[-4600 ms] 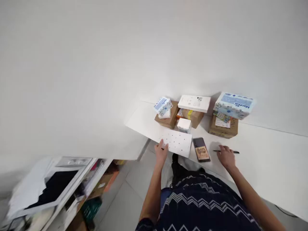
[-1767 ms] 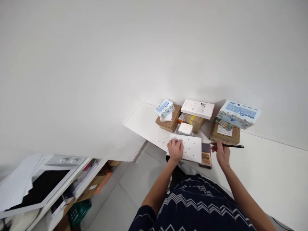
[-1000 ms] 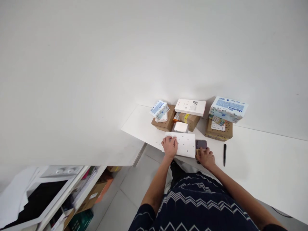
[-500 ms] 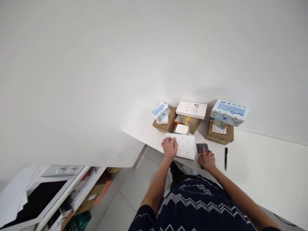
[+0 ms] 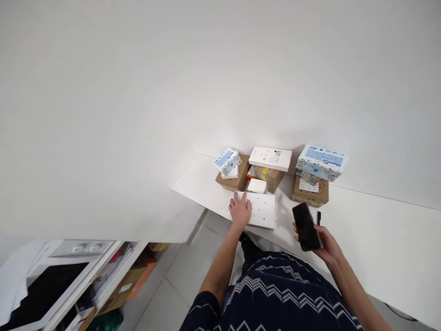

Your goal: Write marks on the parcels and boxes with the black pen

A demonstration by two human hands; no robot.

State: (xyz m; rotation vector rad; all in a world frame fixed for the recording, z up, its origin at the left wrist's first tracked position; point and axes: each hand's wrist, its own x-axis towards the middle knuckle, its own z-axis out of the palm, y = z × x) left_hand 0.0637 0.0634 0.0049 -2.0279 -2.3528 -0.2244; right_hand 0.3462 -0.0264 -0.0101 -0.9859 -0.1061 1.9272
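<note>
1. Right hand (image 5: 327,246): closed around a phone (image 5: 306,227), thumb side along its right edge, fingertips showing at its left edge. Grip looks firm.
2. Phone: dark face turned up toward the head camera, tilted, top end leaning left. Seen over the front edge of the desk (image 5: 379,230); gap to the surface cannot be judged.
3. Left hand (image 5: 240,210): palm down, fingers spread apart, laid on the left part of a white pad (image 5: 263,209). Grasps nothing visible.
4. White pad: flat on the desk near its front edge, small dark marks scattered over the face.
5. Pen (image 5: 319,217): black, on the desk just right of the phone; lower part hidden by the right hand.
6. Just behind the pad: small white box (image 5: 257,185). Behind that, a taped carton (image 5: 272,177) with yellow tape, a flat white box (image 5: 270,158) lying across its top.
7. Left stack: brown carton (image 5: 243,170) bearing a thin white box (image 5: 232,174) and, uppermost, a small blue-and-white pack (image 5: 228,160).
8. Right stack: patterned carton (image 5: 312,195) under a large "Manhua" pack (image 5: 322,162).
</note>
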